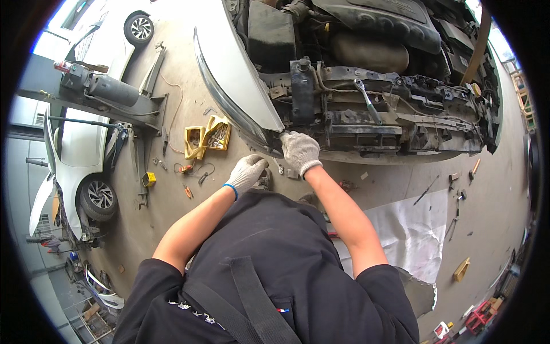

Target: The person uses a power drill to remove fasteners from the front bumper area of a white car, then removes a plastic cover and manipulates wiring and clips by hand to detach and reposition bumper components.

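A car with its front end stripped stands ahead of me, its engine bay open. My right hand (301,152), in a white knit glove, is closed at the front tip of the white fender (243,74); what its fingers pinch is hidden. Lower and to the left, my gloved left hand (246,173) has its fingers curled in, just short of the fender's dark lower edge (220,106). Whatever it may hold cannot be made out. A ratchet wrench (367,101) lies across the exposed front crossmember (355,121).
Yellow trays of small fasteners (217,133) and orange-handled pliers (188,191) lie on the floor at left, near a lift post arm (123,92). Another white car (86,149) stands beyond. At right are a white sheet (407,229) and a hammer (474,169).
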Action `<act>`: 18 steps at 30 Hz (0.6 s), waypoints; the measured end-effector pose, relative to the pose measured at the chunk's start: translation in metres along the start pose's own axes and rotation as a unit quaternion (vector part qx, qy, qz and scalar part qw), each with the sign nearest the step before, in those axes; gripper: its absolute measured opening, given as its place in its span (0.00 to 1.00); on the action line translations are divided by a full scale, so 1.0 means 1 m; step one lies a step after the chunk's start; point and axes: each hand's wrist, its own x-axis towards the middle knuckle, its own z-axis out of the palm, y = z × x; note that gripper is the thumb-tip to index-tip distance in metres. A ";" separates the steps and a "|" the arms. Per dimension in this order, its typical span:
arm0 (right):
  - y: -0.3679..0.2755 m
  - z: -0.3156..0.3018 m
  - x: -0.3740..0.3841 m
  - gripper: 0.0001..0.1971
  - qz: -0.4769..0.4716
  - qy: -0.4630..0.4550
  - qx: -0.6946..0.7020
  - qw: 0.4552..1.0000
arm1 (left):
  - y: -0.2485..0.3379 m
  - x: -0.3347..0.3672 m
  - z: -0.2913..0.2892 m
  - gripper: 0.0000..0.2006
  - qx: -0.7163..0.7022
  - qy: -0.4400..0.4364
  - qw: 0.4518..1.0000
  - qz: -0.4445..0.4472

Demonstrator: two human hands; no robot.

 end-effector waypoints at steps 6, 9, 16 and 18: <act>-0.010 -0.009 0.000 0.07 -0.037 0.007 -0.103 0.994 | -0.009 0.004 -0.004 0.19 0.040 0.001 0.999 0.000; -0.014 -0.014 0.000 0.07 -0.061 0.013 -0.130 0.990 | -0.011 0.007 -0.005 0.19 0.055 0.001 0.998 0.016; 0.000 -0.012 0.008 0.08 -0.103 0.030 -0.145 0.984 | 0.000 0.014 0.000 0.15 -0.023 -0.014 0.999 -0.023; -0.004 -0.011 0.007 0.09 -0.062 -0.005 -0.117 0.991 | -0.003 0.017 0.006 0.15 -0.123 -0.022 0.990 -0.068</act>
